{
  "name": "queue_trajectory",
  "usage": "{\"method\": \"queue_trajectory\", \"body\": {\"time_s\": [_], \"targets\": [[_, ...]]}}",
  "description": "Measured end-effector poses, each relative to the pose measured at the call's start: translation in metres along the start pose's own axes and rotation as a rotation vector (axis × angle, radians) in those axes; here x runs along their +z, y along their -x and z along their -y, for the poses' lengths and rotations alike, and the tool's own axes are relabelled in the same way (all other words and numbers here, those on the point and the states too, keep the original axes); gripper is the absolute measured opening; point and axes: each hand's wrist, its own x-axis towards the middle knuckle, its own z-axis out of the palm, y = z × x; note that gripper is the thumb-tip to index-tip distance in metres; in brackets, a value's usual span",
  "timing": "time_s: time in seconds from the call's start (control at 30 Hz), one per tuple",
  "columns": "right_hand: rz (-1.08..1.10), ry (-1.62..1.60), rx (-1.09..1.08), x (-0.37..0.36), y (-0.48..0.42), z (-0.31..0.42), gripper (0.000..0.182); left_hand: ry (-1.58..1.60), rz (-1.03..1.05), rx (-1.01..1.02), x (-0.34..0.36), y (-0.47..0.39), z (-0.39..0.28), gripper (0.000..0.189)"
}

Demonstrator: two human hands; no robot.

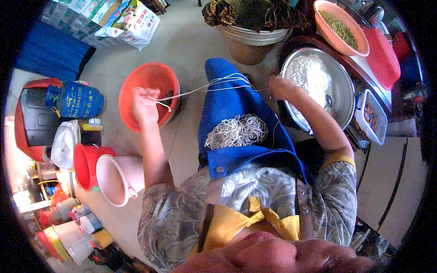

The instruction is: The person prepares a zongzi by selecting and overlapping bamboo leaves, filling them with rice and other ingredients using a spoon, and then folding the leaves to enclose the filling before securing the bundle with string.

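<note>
White string (194,90) runs in several strands from my left hand (146,97) across the knee part of a blue apron (220,109). The left hand pinches the string, and a short loose end hangs beside it, above an orange-red basin (128,112). My right hand (280,88) is raised at the right of the knee, by the rim of a steel basin (348,105) of white grains (307,75). Its fingers are blurred; a thin strand shows near it, but the grip is unclear. A loose tangle of white string (237,132) lies on the apron over my lap.
A metal pot (254,37) with dark dried leaves stands ahead. At the right are a pink colander (319,29), a red basket (382,59) and a white-rimmed tray (382,131). Buckets (117,181) and a blue gas cylinder (82,100) stand at the left.
</note>
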Motion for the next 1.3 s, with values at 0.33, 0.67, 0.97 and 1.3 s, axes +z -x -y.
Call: {"method": "queue_trajectory", "body": {"time_s": [0.33,0.67,0.97,1.3], "targets": [[-0.741,-0.729,0.061,-0.087,-0.002,0.052,0.062,-1.246,0.369,0.181,0.057,0.029,0.065,0.05],[-0.518,-1.2,-0.036,-0.049,-0.009,0.051,0.036,-1.044,0.416,0.58,0.149,0.015,0.083,0.035],[-0.834,-0.586,-0.191,-0.062,-0.019,0.059,0.035,-1.091,0.512,0.775,0.155,0.024,0.078,0.015],[-0.387,-0.785,-0.1,-0.088,-0.003,0.065,0.024,-1.015,0.621,0.758,0.146,0.033,0.073,0.016]]}}
